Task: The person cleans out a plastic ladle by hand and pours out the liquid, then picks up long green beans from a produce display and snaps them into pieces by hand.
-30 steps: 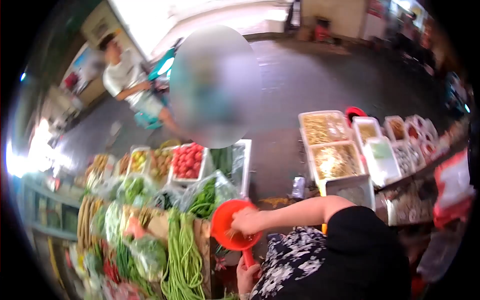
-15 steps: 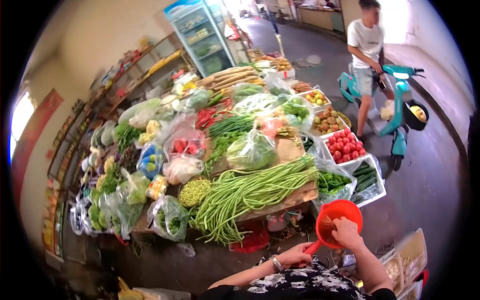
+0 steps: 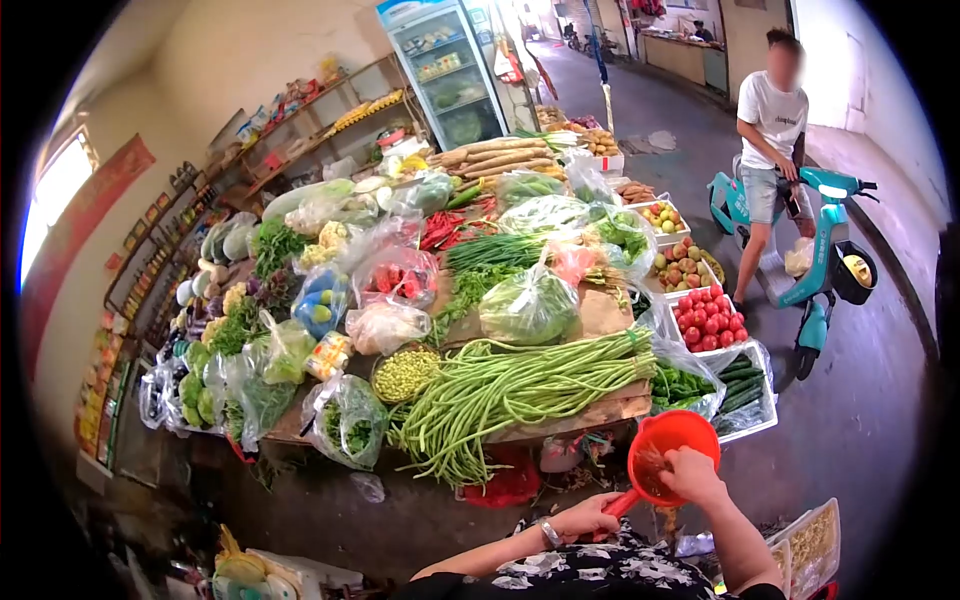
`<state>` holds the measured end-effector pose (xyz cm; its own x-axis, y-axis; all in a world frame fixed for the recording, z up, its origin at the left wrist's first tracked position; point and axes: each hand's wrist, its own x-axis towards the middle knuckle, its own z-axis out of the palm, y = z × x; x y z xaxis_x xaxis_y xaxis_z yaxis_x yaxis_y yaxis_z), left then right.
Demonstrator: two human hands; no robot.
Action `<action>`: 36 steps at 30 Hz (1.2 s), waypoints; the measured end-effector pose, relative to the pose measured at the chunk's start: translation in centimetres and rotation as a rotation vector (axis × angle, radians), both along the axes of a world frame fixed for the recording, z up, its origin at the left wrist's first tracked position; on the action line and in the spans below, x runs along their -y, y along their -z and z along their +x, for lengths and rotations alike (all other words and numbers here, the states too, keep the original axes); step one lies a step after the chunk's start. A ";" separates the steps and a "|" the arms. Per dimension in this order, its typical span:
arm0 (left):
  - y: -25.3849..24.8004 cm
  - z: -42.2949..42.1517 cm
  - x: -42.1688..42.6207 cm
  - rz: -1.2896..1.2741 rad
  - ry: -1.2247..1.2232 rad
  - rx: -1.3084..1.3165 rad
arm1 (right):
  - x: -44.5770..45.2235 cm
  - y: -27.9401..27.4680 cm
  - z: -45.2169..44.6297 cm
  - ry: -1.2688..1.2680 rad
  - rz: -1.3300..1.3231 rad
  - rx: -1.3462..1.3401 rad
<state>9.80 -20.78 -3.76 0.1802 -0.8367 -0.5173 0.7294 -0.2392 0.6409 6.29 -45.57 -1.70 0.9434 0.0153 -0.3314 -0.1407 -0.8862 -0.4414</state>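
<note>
Both hands at a red scoop beside a vegetable stall

The left hand [image 3: 587,517] grips the handle of the red scoop [image 3: 674,457], near the long beans [image 3: 520,390]; the right hand [image 3: 692,474] reaches into its bowl, fingers curled, their grip unclear.

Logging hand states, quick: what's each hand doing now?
Left hand: closed on the handle of the red scoop.
Right hand: inside the scoop's bowl; grip can't be told.
</note>
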 end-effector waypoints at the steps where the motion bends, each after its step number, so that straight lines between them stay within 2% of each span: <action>1: 0.1 0.0 0.0 0.022 -0.021 0.018 | 0.1 -0.3 0.2 0.037 -0.056 0.050; 7: -0.8 0.1 -0.4 0.063 -0.054 0.028 | -0.4 -2.3 0.1 0.095 -0.090 0.134; 9: -0.6 0.3 -0.3 0.046 -0.052 0.021 | -0.2 -1.7 -0.2 0.100 -0.111 0.382; 10: -0.4 0.3 -0.3 0.044 -0.055 0.027 | -0.1 -1.7 -0.2 0.096 -0.112 0.388; 15: -0.4 0.4 -0.2 0.061 -0.058 0.022 | 0.5 -0.8 -0.1 0.190 0.293 0.384; 26: -0.8 0.4 -0.2 0.094 -0.041 0.054 | -0.1 1.3 0.5 0.216 0.651 0.454; 30: -1.1 0.4 -0.3 0.065 -0.039 0.032 | -1.3 -0.6 0.9 0.280 0.873 0.468; 34: -0.8 0.5 -0.3 0.065 -0.063 0.015 | -1.0 2.2 1.1 0.307 0.865 0.343; 36: -1.1 0.5 -0.4 0.086 -0.060 0.033 | -1.1 1.8 0.6 0.220 0.727 0.361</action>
<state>10.32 -20.41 -2.70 0.2464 -0.7766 -0.5798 0.7227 -0.2514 0.6438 6.94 -44.50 -3.46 0.9960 -0.0883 0.0123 -0.0178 -0.3324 -0.9430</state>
